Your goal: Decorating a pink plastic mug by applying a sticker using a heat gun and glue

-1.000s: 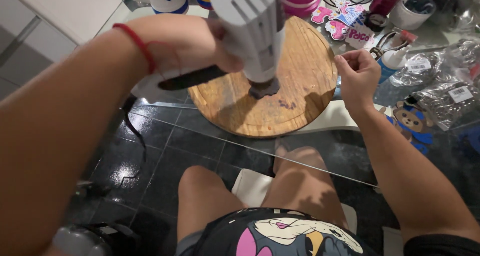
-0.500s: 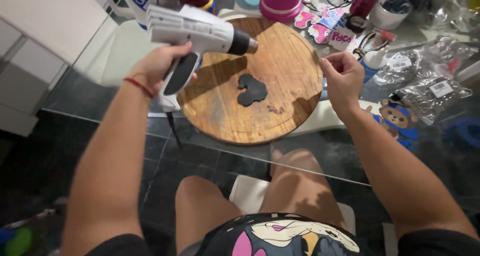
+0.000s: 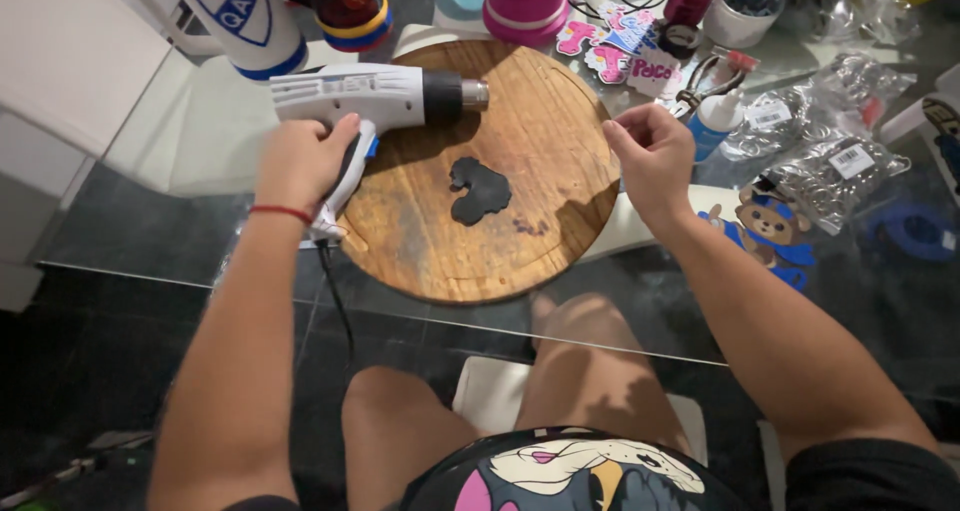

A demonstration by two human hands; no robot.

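My left hand (image 3: 300, 161) grips the handle of a white heat gun (image 3: 375, 96), which lies across the upper left of a round wooden board (image 3: 540, 111), nozzle pointing right. A flat black cut-out shape (image 3: 478, 189) rests near the middle of the board, apart from both hands. My right hand (image 3: 652, 151) hovers at the board's right rim, fingers loosely curled with thumb and forefinger close together; I see nothing in it.
The board sits on a glass table (image 3: 150, 241). Behind it stand a white tumbler (image 3: 240, 16), a dark cup (image 3: 345, 6) and a pink cup (image 3: 522, 1). Colourful cut-outs (image 3: 620, 46), a glue bottle (image 3: 715, 121), bags of rings (image 3: 835, 166) and a bear figure (image 3: 768, 229) lie at the right.
My left hand has lowered the heat gun from above the board and swung it leftward, so it now rests flat on the board's upper left. The black shape is uncovered.
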